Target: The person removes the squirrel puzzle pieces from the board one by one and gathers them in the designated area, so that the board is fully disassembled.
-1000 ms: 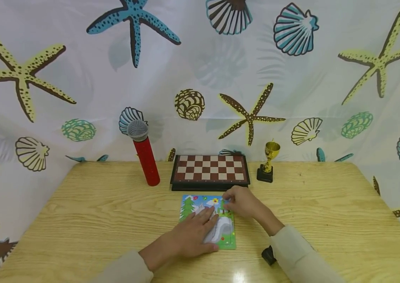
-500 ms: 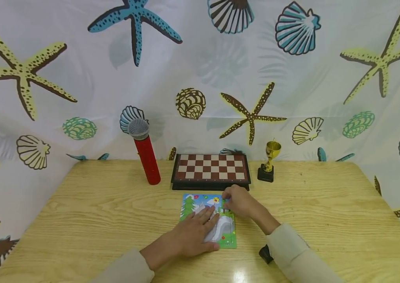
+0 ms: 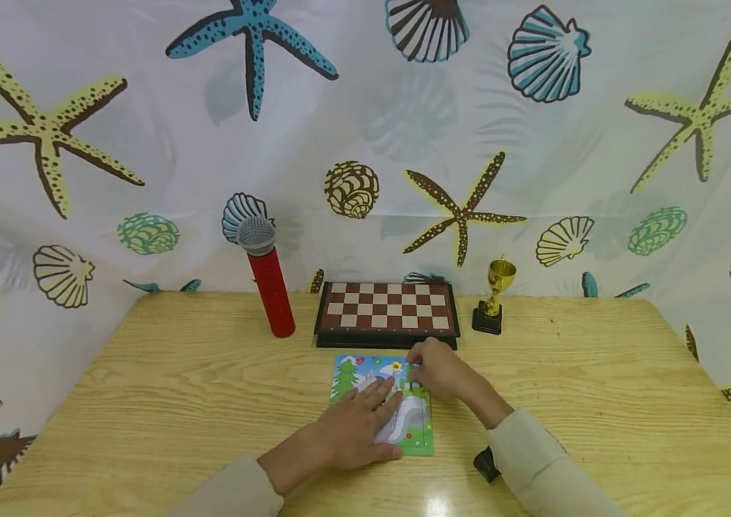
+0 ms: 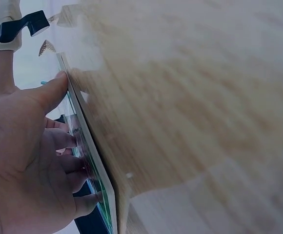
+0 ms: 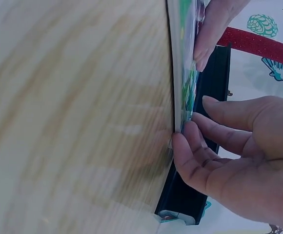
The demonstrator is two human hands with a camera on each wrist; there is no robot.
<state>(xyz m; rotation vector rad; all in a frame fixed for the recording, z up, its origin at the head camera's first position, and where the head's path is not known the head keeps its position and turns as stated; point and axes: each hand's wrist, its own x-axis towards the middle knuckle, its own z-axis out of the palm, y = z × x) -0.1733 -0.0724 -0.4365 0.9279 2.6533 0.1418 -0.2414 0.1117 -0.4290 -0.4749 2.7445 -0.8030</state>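
A picture puzzle board [image 3: 346, 370], printed with trees, a path and a blue sky, lies flat on the wooden table in the head view. My left hand [image 3: 355, 431] rests across its middle with the fingers spread, and the thumb reaches to the near edge. At the far right corner of the board is my right hand [image 3: 441, 370], its fingers bent. From the right wrist view, those fingertips touch the board's edge and corner, while the thumb [image 5: 229, 109] stands apart above the face. Both hands hide parts of the picture.
Just behind the board lies a chessboard case [image 3: 388, 309]. A red microphone [image 3: 271, 291] stands to its left and a gold trophy cup [image 3: 493, 294] to its right. A black device [image 3: 486, 465] sits by the right sleeve. Patterned cloth [image 3: 365, 129] hangs behind the table [image 3: 178, 402].
Between the first two frames the right forearm shifts slightly left. Both hands otherwise keep their places on the puzzle board, and the whole view drifts a little.
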